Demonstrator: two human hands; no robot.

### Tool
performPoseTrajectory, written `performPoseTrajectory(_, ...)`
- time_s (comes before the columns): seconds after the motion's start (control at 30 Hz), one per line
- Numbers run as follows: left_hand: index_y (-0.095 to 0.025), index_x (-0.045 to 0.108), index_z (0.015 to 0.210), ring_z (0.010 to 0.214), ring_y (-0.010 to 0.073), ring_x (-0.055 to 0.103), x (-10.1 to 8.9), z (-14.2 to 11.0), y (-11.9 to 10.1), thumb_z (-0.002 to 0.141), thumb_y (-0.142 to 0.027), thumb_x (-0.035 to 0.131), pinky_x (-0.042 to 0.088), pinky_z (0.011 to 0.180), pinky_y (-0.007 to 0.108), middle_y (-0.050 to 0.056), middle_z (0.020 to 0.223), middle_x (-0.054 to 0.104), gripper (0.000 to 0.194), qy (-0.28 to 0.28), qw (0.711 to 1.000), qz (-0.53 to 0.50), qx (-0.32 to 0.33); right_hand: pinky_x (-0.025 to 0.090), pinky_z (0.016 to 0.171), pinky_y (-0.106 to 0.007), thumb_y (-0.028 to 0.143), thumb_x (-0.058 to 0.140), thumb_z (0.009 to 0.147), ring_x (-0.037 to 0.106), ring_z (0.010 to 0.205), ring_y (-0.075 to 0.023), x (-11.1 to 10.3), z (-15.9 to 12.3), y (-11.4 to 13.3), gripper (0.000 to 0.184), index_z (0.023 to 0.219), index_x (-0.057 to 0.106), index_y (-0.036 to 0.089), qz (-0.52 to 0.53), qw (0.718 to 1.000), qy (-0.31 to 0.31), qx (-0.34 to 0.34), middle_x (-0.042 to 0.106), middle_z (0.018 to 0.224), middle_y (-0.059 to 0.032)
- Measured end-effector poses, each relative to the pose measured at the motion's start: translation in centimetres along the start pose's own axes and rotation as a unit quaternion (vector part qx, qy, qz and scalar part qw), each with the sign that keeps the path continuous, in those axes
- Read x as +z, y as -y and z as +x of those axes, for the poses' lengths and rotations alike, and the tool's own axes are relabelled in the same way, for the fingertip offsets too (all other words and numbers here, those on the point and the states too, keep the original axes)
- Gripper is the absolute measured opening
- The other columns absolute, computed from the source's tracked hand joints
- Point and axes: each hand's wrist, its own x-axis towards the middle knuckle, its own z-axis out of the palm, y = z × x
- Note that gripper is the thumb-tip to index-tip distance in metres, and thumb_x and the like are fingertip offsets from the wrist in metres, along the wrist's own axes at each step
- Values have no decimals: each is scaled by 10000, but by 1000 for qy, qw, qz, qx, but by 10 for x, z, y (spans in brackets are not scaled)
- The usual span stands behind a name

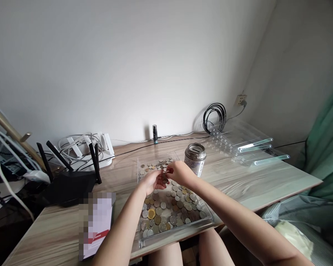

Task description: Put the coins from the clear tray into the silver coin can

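Many loose coins [163,205] lie spread in a shallow clear acrylic tray [174,232] in front of me; most are silver, some golden or brownish. Above the tray's middle, my left hand [153,181] is turned palm up with its fingers curled round a few coins [165,180]. My right hand [180,173] meets it from the right, thumb and fingertips pinched together at what looks like a coin; the fingers partly hide it. Just behind my right hand stands a silver coin tin [195,159] with a slot in its lid.
A black router [69,184] and white cabled devices [100,147] sit at the left. A blurred phone-like slab [98,229] lies left of the tray. Stacked clear acrylic trays [238,140], a black cable coil [214,118] and a small dark bottle [154,133] stand by the wall.
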Motion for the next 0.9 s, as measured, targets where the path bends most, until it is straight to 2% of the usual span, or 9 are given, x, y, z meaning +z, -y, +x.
performPoseTrajectory(0.13, -68, 604, 772, 474, 77, 547, 4, -2, 1, 809, -260, 489, 430, 430, 160, 76, 623, 619, 227, 8, 999, 31, 20, 380, 588, -195, 255, 466, 765, 560, 656, -110, -27, -7, -24, 207, 794, 657, 180, 60, 996, -68, -10, 657, 751, -29)
performPoseTrajectory(0.23, -86, 588, 713, 395, 48, 467, 4, 0, 3, 769, -311, 547, 305, 330, 144, 28, 555, 567, 236, -50, 996, 66, 19, 388, 577, -205, 315, 403, 799, 573, 698, -124, -59, -4, -52, 284, 848, 647, 177, 56, 986, -143, 66, 660, 826, -46)
performPoseTrajectory(0.33, -113, 522, 644, 313, 3, 301, 2, 3, 5, 718, -414, 575, 132, 297, 152, -37, 494, 472, 315, -88, 991, 91, 38, 356, 507, -218, 376, 456, 750, 554, 603, -129, -79, 5, -77, 287, 698, 635, 159, -3, 981, -130, 144, 650, 726, -57)
performPoseTrajectory(0.43, -135, 464, 626, 303, -14, 205, 2, 5, 7, 683, -491, 569, 83, 321, 166, -60, 494, 439, 376, -109, 986, 105, 64, 336, 495, -224, 371, 509, 704, 529, 561, -121, -83, 10, -89, 241, 630, 615, 168, -56, 973, -107, 196, 628, 656, -42)
performPoseTrajectory(0.57, -137, 479, 634, 324, -4, 202, 4, 2, 6, 645, -512, 592, 91, 346, 178, -75, 481, 391, 392, -98, 986, 109, 85, 354, 530, -237, 388, 521, 709, 549, 688, -157, -79, 4, -76, 236, 751, 638, 188, -102, 964, -148, 194, 633, 762, -52)
performPoseTrajectory(0.67, -131, 513, 634, 343, 8, 217, 5, 1, 5, 635, -518, 598, 92, 353, 186, -75, 475, 361, 397, -97, 987, 85, 97, 384, 584, -245, 377, 412, 809, 544, 795, -165, -62, -10, -45, 301, 935, 609, 188, -94, 965, -219, 113, 621, 887, -76)
performPoseTrajectory(0.7, -128, 527, 640, 346, 11, 217, 6, 1, 4, 637, -521, 596, 89, 353, 189, -74, 475, 356, 399, -95, 987, 78, 101, 390, 591, -242, 366, 380, 831, 545, 773, -154, -52, -14, -33, 307, 942, 601, 184, -81, 972, -204, 79, 620, 874, -76)
performPoseTrajectory(0.8, -125, 545, 651, 347, 14, 214, 7, 1, 3, 650, -527, 585, 80, 356, 192, -71, 463, 342, 404, -83, 988, 63, 112, 398, 590, -221, 379, 442, 806, 553, 726, -129, -19, -23, -3, 264, 940, 590, 207, -47, 997, -64, -17, 622, 852, -41)
performPoseTrajectory(0.9, -128, 542, 678, 349, 10, 201, 9, -1, 3, 653, -510, 592, 74, 363, 184, -74, 456, 342, 386, -65, 991, 45, 111, 398, 626, -207, 326, 510, 767, 554, 777, -127, 4, -23, 9, 228, 952, 588, 216, -18, 998, -61, -19, 623, 877, -24)
